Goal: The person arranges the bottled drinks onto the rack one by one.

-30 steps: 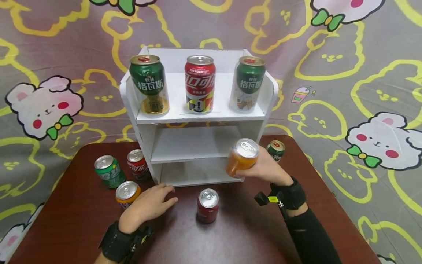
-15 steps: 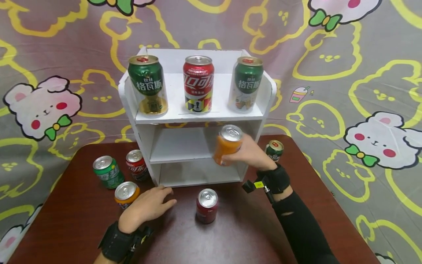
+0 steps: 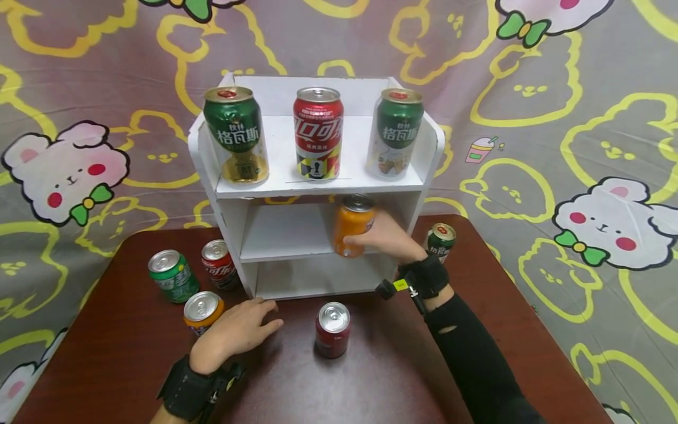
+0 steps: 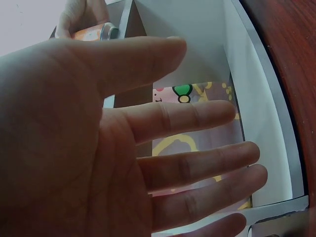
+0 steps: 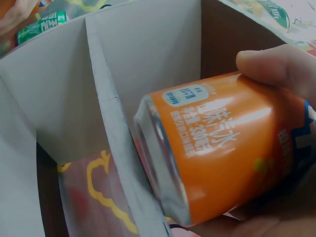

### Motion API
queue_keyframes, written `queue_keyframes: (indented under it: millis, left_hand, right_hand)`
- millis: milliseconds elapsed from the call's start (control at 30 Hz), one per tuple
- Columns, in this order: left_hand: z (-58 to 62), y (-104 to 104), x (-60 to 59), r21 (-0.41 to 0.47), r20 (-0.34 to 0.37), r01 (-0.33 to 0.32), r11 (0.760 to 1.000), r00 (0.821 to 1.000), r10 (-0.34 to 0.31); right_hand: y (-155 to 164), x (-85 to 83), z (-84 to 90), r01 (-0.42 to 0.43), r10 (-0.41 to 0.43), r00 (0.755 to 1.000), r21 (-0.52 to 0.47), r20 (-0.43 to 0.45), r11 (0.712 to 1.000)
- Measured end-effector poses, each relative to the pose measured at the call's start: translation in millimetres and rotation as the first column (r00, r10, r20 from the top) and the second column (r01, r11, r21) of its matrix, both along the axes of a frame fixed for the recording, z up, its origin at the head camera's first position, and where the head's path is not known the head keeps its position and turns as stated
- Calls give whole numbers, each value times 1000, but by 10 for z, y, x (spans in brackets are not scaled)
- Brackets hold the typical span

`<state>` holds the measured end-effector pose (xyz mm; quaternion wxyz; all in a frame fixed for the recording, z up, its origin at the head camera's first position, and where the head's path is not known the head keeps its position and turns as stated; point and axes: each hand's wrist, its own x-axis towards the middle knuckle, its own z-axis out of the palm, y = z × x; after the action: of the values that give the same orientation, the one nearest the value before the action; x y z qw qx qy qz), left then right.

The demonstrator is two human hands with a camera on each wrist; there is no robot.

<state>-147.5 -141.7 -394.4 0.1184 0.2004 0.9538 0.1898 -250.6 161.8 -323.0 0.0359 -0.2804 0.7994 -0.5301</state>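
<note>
My right hand [image 3: 389, 234] grips an orange soda can [image 3: 352, 227] at the front of the white shelf unit's middle shelf [image 3: 286, 232]. In the right wrist view the can's base is right at the edge of that shelf board [image 5: 116, 113], with thumb and fingers round its side. My left hand [image 3: 238, 330] rests with fingers extended on the table, holding nothing, beside a second orange can [image 3: 203, 312]. In the left wrist view its fingers [image 4: 197, 168] are spread in front of the shelf. A dark red can [image 3: 333, 331] stands on the table between the hands.
On the top shelf stand a green-and-gold can [image 3: 236, 135], a red cola can [image 3: 318, 134] and a green-and-white can [image 3: 395, 134]. A green can [image 3: 173, 277] and red can [image 3: 219, 265] stand left of the unit; another green can [image 3: 441, 240] stands right.
My right hand has carried the orange soda can leftward and up from the shelf unit's right side to the middle shelf. The left hand has stayed in place.
</note>
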Motion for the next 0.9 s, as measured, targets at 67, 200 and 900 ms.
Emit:
queue_keyframes:
  millis: [67,200,900]
  left_hand:
    - [6,5,-1,-3,4,0,1000,1000,0]
    - [13,16,-7,-6,0,9,1000,1000,-9]
    - [-14,27,0,-16,0,22,1000,1000,-22]
  right_hand:
    - [-23,-28,-6,-12,12,1000,-20,1,1000]
    - [-86,-36,15,-28,28,1000,-55,-6,998]
    - [-210,-83,71,-20,19,1000,67,23,998]
